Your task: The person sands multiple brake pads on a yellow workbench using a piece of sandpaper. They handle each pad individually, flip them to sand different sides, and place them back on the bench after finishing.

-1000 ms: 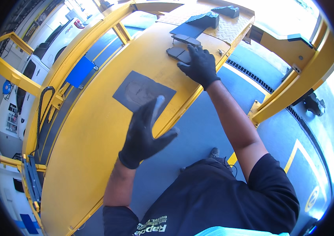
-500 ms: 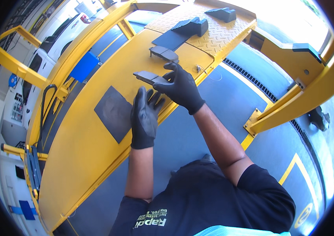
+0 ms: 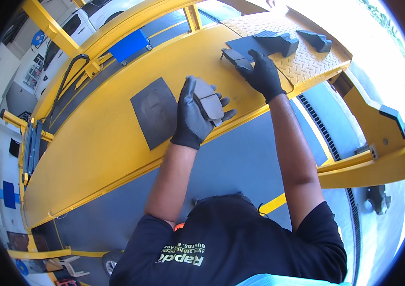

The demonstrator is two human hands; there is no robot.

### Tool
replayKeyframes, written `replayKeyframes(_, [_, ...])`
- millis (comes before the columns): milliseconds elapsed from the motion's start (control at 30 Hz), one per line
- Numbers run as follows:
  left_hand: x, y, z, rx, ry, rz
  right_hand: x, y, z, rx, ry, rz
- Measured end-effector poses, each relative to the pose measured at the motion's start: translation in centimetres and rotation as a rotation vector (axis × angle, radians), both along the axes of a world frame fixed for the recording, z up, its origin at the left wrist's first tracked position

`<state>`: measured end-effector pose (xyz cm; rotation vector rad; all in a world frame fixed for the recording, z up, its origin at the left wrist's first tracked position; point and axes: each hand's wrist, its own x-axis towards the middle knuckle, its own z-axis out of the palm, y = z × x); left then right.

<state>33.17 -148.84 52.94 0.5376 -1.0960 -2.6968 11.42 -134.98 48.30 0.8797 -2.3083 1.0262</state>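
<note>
A grey brake pad (image 3: pixel 208 99) rests in my gloved left hand (image 3: pixel 190 117), friction face up, with a groove across its middle. The thumb lies along one edge and the fingers come out from beneath the other. My gloved right hand (image 3: pixel 264 78) is over the yellow lift platform (image 3: pixel 102 133), at the near end of a second brake pad (image 3: pixel 235 57). Its thumb and forefinger are apart, on either side of that pad's end; whether they touch it is hard to tell. The second pad sits on the platform beside a dark mat (image 3: pixel 247 45).
Two black wedge blocks (image 3: pixel 283 44) stand on the tread-plate end (image 3: pixel 307 66). A dark square mat (image 3: pixel 153 112) lies left of my left hand. Behind the platform is a blue wheeled cart (image 3: pixel 128 46). Yellow lift arms (image 3: pixel 369 169) reach out at right. Another person's hand (image 3: pixel 271 3) shows at the top edge.
The first brake pad has passed from my right hand into my left. My right hand has moved away to the second pad, which stays in place on the platform. The view has shifted.
</note>
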Motion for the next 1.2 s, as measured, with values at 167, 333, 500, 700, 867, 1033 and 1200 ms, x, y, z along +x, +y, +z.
replayKeyframes(167, [-4.8, -2.0, 0.7, -0.322, -0.058, -0.094, 0.2, -1.9, 0.1, 0.125, -0.120, -0.082])
replayKeyframes(333, [-10.6, -3.8, -1.0, -0.610, -0.110, -0.148, 0.6, -1.7, 0.2, 0.021, -0.178, -0.085])
replayKeyframes(500, [-16.2, -5.9, -4.8, -1.164, -0.145, -0.090, 0.9, -1.1, 0.8, -0.001, -0.229, -0.094])
replayKeyframes(700, [-18.4, -8.8, -7.4, -1.295, -0.022, -0.024, 1.6, -0.3, 2.1, 0.086, -0.242, -0.033])
replayKeyframes(867, [-16.9, -3.9, -1.5, -1.429, -0.142, -0.234, 0.2, 1.6, 1.0, 0.086, -0.206, -0.029])
replayKeyframes(1033, [-15.4, -4.2, 0.7, -1.771, -0.228, -0.347, 0.5, 1.4, -0.1, -0.093, -0.106, 0.031])
replayKeyframes(1200, [-14.2, -1.7, 2.9, -1.635, -0.478, -0.435, 3.3, 2.6, 2.2, -0.238, 0.056, 0.112])
